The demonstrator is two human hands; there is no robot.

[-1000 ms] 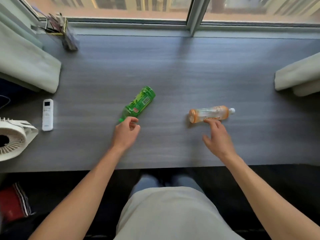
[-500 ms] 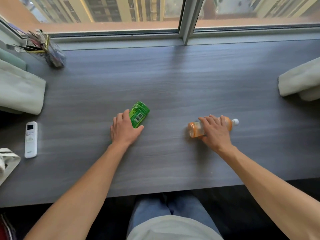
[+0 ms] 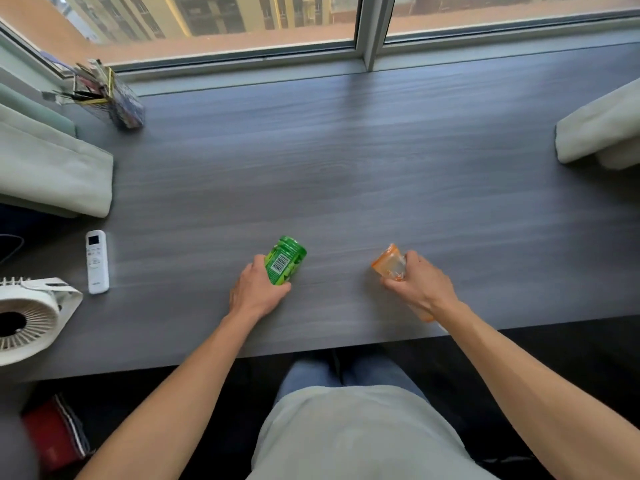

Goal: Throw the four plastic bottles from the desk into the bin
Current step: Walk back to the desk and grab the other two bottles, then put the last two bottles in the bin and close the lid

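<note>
Left hand (image 3: 258,289), fingers curled, grips green bottle (image 3: 284,260), base tipped away. Right hand (image 3: 417,282), fingers wrapped, grips orange bottle (image 3: 389,262), base up. Both over near desk (image 3: 346,168) edge, probably for carrying together. No bin visible.

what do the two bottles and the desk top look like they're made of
Green bottle: likely plastic, wrapped in a glossy printed label with a barcode.
Orange bottle: clear, see-through plastic with an orange label.
Desk: matte grey wood-grain surface, probably laminate.
</note>
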